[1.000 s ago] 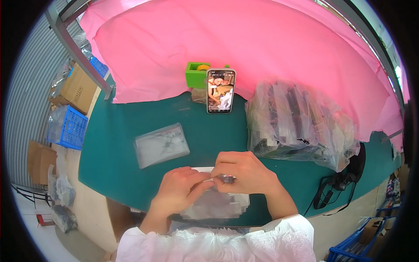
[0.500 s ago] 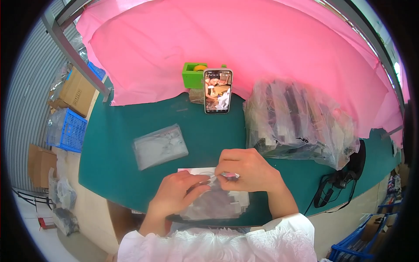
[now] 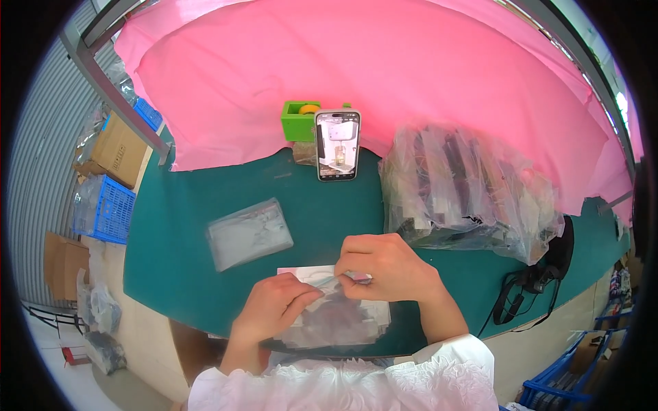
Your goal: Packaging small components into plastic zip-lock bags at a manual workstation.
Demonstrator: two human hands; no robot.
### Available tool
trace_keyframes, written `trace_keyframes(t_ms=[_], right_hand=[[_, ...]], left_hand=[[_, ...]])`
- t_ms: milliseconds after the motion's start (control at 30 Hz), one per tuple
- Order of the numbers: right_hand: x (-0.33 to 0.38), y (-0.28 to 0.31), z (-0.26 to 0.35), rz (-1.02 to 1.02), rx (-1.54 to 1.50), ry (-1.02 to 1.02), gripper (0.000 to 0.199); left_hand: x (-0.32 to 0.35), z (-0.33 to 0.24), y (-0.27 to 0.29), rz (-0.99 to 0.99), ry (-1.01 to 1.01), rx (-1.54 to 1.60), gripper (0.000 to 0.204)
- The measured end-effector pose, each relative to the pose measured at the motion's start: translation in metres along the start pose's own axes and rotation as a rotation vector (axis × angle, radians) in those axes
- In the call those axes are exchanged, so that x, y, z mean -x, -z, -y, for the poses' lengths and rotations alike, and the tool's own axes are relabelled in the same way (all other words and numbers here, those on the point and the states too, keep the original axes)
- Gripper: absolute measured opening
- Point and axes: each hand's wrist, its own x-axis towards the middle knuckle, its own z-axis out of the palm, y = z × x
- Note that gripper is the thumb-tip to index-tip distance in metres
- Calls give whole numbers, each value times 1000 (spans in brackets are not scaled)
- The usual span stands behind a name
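Above a pile of flat clear plastic packets (image 3: 343,325) at the table's front edge, both my hands work close together. My left hand (image 3: 274,305) is closed, thumb pressed against the forefinger at what looks like the edge of a thin clear film. Just to the right, my right hand (image 3: 387,267) is closed in a pinch, and a small shiny piece (image 3: 359,277) shows beneath its fingers. Whether both hands hold the same piece I cannot make out. A neat stack of clear plastic sleeves (image 3: 250,235) lies farther back on the left.
A phone (image 3: 337,145) with a lit screen leans by a green tape dispenser (image 3: 297,127) at the back of the green table (image 3: 178,219). On the right stand a large filled plastic bag (image 3: 466,198) and a black strapped device (image 3: 531,281). Pink cloth (image 3: 356,55) hangs behind.
My left hand has drawn slightly left and down, its fingers more curled, and the gap to my right hand has widened. My right hand stays nearly in place. The phone's picture has changed.
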Motion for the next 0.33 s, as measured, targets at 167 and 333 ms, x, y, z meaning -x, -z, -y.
trace_keyframes(t_ms=[167, 333], right_hand=[[1, 6, 1, -22, -28, -36, 15], [0, 6, 0, -24, -7, -8, 15]], left_hand=[[-3, -17, 9, -17, 106, 117, 15], [4, 5, 7, 24, -29, 19, 26]])
